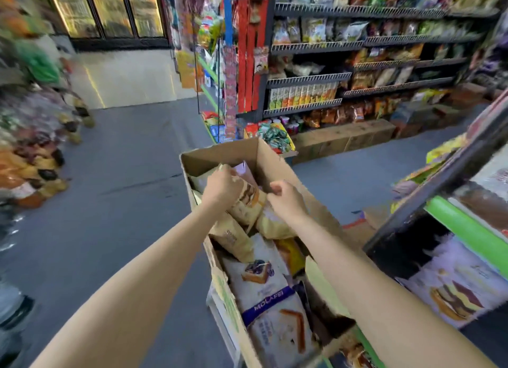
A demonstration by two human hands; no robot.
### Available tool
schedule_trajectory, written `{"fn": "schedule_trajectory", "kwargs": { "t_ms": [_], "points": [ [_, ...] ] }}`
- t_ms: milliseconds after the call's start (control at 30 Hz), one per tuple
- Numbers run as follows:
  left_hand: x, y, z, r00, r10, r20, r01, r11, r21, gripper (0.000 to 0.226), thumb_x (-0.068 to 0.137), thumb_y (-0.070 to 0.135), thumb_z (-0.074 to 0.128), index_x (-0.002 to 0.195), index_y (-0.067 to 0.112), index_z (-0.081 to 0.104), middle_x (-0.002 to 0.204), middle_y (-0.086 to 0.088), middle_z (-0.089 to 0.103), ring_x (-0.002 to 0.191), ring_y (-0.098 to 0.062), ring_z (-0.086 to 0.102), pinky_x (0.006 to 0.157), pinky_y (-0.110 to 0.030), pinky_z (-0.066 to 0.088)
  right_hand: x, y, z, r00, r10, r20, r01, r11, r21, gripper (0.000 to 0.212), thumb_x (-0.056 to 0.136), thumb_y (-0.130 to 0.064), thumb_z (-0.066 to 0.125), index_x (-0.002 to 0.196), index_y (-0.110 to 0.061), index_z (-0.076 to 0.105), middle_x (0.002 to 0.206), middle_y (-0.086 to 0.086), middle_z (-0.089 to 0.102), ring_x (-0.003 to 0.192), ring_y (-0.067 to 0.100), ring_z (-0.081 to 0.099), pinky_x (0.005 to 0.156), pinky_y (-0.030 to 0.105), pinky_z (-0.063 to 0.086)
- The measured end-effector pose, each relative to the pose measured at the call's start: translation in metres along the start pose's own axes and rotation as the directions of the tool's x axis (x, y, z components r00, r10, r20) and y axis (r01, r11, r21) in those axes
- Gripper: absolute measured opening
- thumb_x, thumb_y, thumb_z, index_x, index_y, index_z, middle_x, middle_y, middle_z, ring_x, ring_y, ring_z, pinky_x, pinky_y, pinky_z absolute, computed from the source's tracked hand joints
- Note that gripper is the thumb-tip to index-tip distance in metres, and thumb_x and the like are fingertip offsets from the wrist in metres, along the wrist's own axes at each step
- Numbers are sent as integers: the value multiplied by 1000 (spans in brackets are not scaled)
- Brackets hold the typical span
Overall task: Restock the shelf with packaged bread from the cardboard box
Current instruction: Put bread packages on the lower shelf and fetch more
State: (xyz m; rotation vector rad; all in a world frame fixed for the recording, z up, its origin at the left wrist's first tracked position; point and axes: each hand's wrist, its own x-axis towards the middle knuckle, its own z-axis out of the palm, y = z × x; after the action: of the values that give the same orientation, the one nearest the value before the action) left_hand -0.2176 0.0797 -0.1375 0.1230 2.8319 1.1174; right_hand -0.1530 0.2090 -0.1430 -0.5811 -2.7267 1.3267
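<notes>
Bread packs (270,293) mostly in box (220,154), few on shelf (464,227) right. Left hand (221,187) grip curled on tan pack (247,202); right hand (286,200) curled, hold unclear. Restock early.

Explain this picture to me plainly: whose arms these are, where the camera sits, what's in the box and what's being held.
One picture, from a camera worn on a person's head, looking forward and down. The two bare arms are that person's own, in a shop aisle. Both hands reach into an open cardboard box full of packaged bread. The left hand grips a tan bread pack near its top. The right hand is loosely curled beside it; whether it holds a pack, I cannot tell. Nearer the camera lies a white pack with a blue band. The shelf to fill stands on the right.
</notes>
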Motion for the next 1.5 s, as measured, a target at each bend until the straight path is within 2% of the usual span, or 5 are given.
{"fn": "schedule_trajectory", "kwargs": {
  "t_ms": [733,833,1167,1400,1500],
  "points": [
    [171,-73,31,835,-67,546,-190,896,401,107,57,62,78,144,29,25,140,-2,36,125,-30,45,104,-51,40,205,7,100,957,75,281,-2,968,-251,71,84,-16,66,144,-22,27,151,10,26,134,27,33,109,35,31],
    [170,-76,31,844,-53,533,-203,890,409,112,60,62,76,148,26,17,143,-4,34,128,-30,43,104,-51,40,208,1,109,984,52,172,14,932,-362,17,87,-1,45,96,-14,44,118,15,53,96,26,50,76,31,38],
    [153,-54,8,895,-122,428,-51,927,371,80,75,83,33,124,24,57,137,-8,44,128,-33,39,107,-54,31,139,14,64,891,-67,-449,58,998,-34,15,81,2,56,73,-8,47,68,4,49,67,16,40,55,27,24],
    [127,1,-9,861,-190,471,474,633,-612,86,82,79,24,125,12,56,122,-12,61,113,-29,58,99,-39,44,85,-13,12,884,-121,-452,214,963,161,14,82,2,61,88,-10,66,73,-3,61,64,16,49,56,10,35],
    [102,23,-15,796,-55,603,500,623,-602,66,79,68,54,107,9,61,91,-9,70,78,-16,70,74,-29,57,55,-3,-3,896,-134,-423,236,951,199,17,78,-1,65,76,-18,66,75,0,65,67,10,54,62,15,40]
  ]
}}
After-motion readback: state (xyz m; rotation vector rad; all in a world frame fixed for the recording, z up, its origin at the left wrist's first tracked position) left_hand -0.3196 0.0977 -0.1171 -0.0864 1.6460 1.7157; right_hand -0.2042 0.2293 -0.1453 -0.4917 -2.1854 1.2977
